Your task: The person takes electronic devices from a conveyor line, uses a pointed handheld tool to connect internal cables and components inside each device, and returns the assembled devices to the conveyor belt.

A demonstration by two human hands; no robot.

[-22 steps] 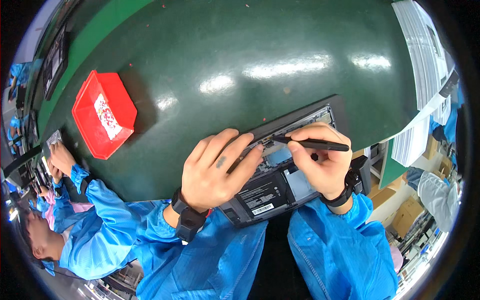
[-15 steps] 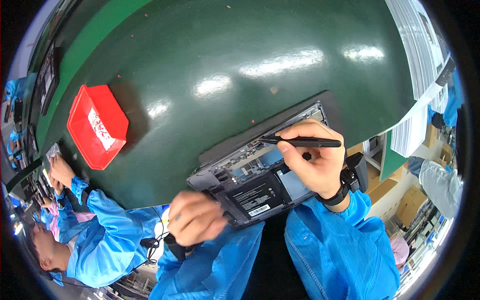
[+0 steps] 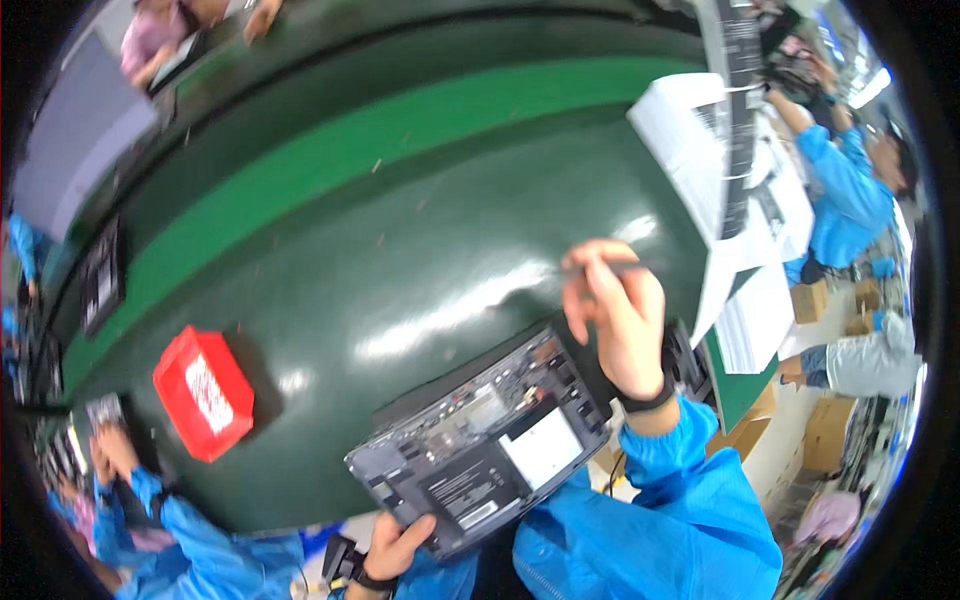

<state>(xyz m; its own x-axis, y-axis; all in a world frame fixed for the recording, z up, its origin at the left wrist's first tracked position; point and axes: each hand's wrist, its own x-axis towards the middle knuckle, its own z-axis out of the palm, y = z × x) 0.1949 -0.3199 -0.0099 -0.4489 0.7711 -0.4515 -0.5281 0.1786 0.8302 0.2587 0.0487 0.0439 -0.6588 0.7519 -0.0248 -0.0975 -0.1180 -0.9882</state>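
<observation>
An opened laptop base (image 3: 470, 400) lies tilted at the table's near edge, its circuit board and black battery (image 3: 472, 493) exposed. At its near left corner my left hand (image 3: 395, 545) grips the edge, thumb on top and the other fingers mostly hidden. Raised beyond the laptop's right end, my right hand (image 3: 625, 310) pinches black tweezers (image 3: 628, 266), blurred by motion. A white rectangular part (image 3: 545, 447) sits beside the battery. Under the laptop's far edge shows a dark mat (image 3: 440, 385).
A red plastic bin (image 3: 205, 395) stands on the green table (image 3: 330, 440) at left. White paper stacks (image 3: 750, 320) are at the right edge. A co-worker's hand (image 3: 115, 450) works at far left; another person in a blue sleeve (image 3: 850, 180) sits at far right.
My right hand has lifted the tweezers away from the circuit board. My left hand, blurred and free before, now holds the laptop's corner. The view has swung toward the table's far side.
</observation>
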